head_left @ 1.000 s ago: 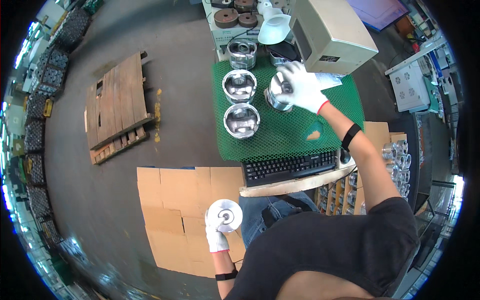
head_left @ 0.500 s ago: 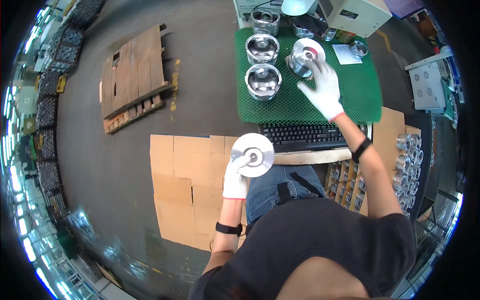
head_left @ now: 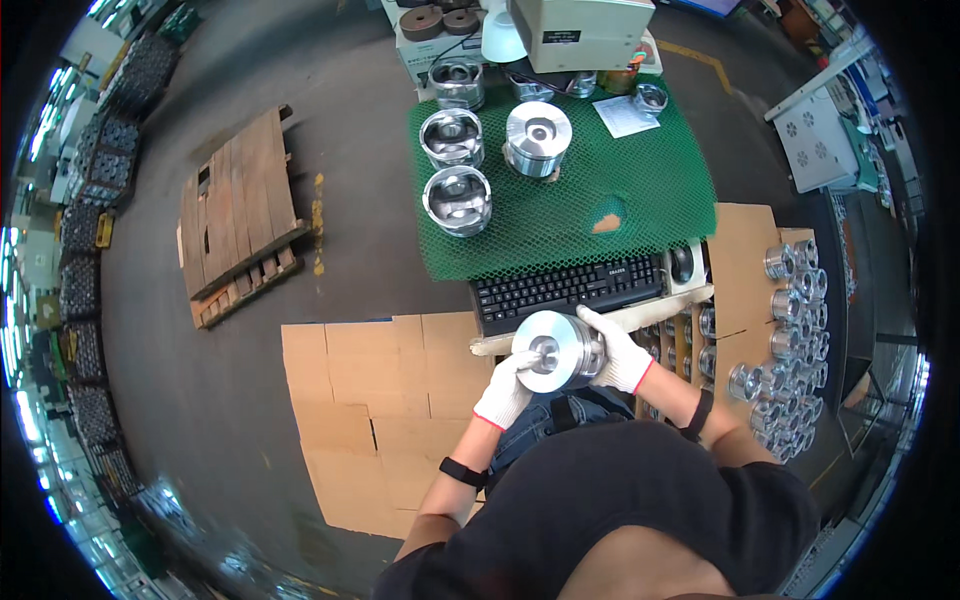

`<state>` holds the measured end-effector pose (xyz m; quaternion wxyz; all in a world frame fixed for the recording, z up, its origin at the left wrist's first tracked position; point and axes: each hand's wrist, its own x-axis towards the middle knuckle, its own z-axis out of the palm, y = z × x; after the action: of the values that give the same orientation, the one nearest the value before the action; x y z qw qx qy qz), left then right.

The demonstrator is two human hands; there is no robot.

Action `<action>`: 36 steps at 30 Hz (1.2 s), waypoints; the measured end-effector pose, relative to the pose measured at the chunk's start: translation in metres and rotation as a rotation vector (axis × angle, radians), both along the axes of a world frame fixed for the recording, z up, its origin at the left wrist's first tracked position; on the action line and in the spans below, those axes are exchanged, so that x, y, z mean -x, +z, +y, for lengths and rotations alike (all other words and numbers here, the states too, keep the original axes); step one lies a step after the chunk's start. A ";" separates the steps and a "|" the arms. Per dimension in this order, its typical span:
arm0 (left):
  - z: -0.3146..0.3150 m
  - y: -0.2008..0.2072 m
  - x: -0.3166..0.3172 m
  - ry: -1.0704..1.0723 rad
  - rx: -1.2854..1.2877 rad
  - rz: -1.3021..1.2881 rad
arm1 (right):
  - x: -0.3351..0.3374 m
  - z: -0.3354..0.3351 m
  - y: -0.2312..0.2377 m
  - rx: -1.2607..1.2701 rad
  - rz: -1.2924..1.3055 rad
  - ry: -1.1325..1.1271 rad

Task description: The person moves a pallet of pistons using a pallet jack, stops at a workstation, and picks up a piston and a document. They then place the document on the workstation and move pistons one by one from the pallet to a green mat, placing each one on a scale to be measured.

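Between my gloved hands is a silver metal piston [head_left: 552, 350], its round crown with a hollowed centre turned up toward me. My left hand [head_left: 509, 389] is closed on its left side, with fingers laid over the crown toward the hollow. On the opposite side my right hand [head_left: 617, 354] wraps the piston's skirt, thumb along the far edge. Beyond the keyboard, another piston [head_left: 538, 136] stands crown up on a green mesh mat [head_left: 650, 180]. Left of it, a row of pistons [head_left: 458, 200] shows open undersides.
A black keyboard [head_left: 570, 292] and mouse [head_left: 682, 263] lie at the table's near edge. Behind the mat stands a beige box-shaped device [head_left: 580, 35]. Many pistons [head_left: 790, 340] fill cardboard at the right. Flat cardboard [head_left: 350, 370] and a wooden pallet [head_left: 240, 205] lie on the floor left.
My right hand has left the piston on the mat and come back to grip the held piston. That piston has moved slightly right and tilted. The view has shifted.
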<state>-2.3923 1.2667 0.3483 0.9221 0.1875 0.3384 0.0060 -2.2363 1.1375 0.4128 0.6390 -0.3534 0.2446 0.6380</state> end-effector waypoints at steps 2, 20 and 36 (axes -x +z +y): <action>-0.008 -0.007 -0.001 -0.082 -0.046 0.012 | -0.016 -0.019 -0.015 -0.203 0.093 0.059; 0.059 -0.031 0.006 0.036 0.005 -0.131 | -0.036 0.118 0.023 -0.109 -2.130 1.420; 0.075 -0.045 -0.059 0.445 -0.104 0.071 | -0.029 0.130 0.024 -0.501 -2.601 1.044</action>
<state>-2.3331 1.3418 0.3036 0.8747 0.1555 0.4028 0.2202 -2.2072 1.2677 0.4373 0.1449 -0.6059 -0.7807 0.0484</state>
